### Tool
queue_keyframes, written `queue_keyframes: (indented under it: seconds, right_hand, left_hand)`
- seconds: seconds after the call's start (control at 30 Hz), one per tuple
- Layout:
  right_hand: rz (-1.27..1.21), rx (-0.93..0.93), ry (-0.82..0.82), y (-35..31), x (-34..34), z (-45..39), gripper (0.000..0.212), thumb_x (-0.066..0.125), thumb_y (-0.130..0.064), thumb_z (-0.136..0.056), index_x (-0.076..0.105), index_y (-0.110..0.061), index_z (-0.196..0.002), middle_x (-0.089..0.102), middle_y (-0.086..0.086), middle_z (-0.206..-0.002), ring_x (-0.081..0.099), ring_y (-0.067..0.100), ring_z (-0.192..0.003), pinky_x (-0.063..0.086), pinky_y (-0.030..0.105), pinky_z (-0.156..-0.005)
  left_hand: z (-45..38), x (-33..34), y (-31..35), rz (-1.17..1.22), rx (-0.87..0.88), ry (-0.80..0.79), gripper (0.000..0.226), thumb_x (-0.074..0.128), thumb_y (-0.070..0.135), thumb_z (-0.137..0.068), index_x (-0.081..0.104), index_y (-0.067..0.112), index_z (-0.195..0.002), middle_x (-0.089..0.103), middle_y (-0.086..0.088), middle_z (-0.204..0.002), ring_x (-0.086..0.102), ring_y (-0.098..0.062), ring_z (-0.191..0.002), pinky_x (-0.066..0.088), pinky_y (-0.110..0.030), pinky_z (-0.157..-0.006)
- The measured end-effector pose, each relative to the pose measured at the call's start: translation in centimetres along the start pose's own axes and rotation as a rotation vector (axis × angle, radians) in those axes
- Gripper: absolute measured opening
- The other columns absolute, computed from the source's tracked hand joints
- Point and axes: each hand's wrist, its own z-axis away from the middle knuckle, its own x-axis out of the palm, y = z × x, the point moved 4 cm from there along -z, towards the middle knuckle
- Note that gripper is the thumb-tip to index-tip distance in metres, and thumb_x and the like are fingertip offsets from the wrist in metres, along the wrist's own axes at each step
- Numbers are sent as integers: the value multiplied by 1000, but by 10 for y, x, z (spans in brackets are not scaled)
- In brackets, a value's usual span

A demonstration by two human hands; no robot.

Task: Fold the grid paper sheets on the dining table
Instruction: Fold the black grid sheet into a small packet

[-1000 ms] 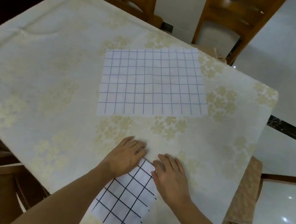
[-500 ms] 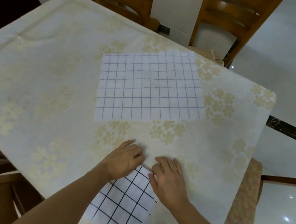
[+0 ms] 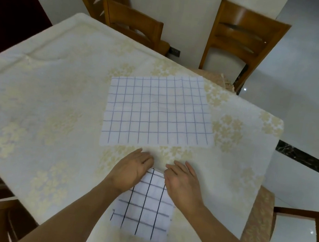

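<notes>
Desk (image 3: 37, 88) under cream cloth with pale gold flower print. Two wooden chairs (image 3: 244, 36) at far side, third chair (image 3: 301, 241) at right, cushioned. White wall (image 3: 180, 5) behind. Glossy white floor (image 3: 306, 75), dark marble strip (image 3: 307, 158), light glints. Dark red panel (image 3: 11, 6) upper left.

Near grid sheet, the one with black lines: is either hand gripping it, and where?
Neither grips it. The left hand and right hand press flat on the far edge of the black-lined white grid paper sheet.
</notes>
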Motion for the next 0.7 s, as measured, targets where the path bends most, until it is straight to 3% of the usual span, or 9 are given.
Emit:
queue_keyframes:
  seconds: [0.13,0.27,0.37,0.53,0.7]
  right_hand:
    - [13,-32,180,14,-53,-48,15,79,-10,-77,76,-17,-90,76,-2,-102,68,22,-107,45,44,-106]
    - [14,-83,349,13,-112,-73,19,59,-16,-92,76,-13,-97,75,0,-105,67,23,-110,42,45,-107]
    - [40,-123,407,5,-137,-66,17,61,-15,-90,76,-13,-97,75,0,-107,66,24,-112,41,45,-108]
    - [24,-131,375,-2,-122,-14,23,55,-20,-90,78,-16,-93,75,-2,-107,67,22,-110,44,46,-105]
    - [-10,-98,158,-8,-70,69,12,69,-15,-78,78,-18,-85,76,-3,-103,68,22,-106,37,41,-107]
  left_hand:
    - [-34,-58,-2,-49,-56,163,38,80,-2,-73,67,4,-108,70,-14,-113,65,-31,-111,43,-44,-109]
    - [-53,-114,7,-129,-75,267,32,76,1,-77,65,7,-106,71,-9,-112,63,-30,-113,41,-45,-110]
    - [-45,-136,23,-160,-86,316,21,68,4,-84,65,8,-105,71,-8,-112,63,-30,-114,41,-45,-109]
    - [-1,-112,54,-143,-74,308,16,64,6,-86,66,10,-101,71,-7,-109,64,-28,-109,45,-42,-105]
    - [57,-57,101,-32,-106,176,18,67,4,-75,66,13,-90,69,-4,-91,63,-25,-85,42,-32,-89]
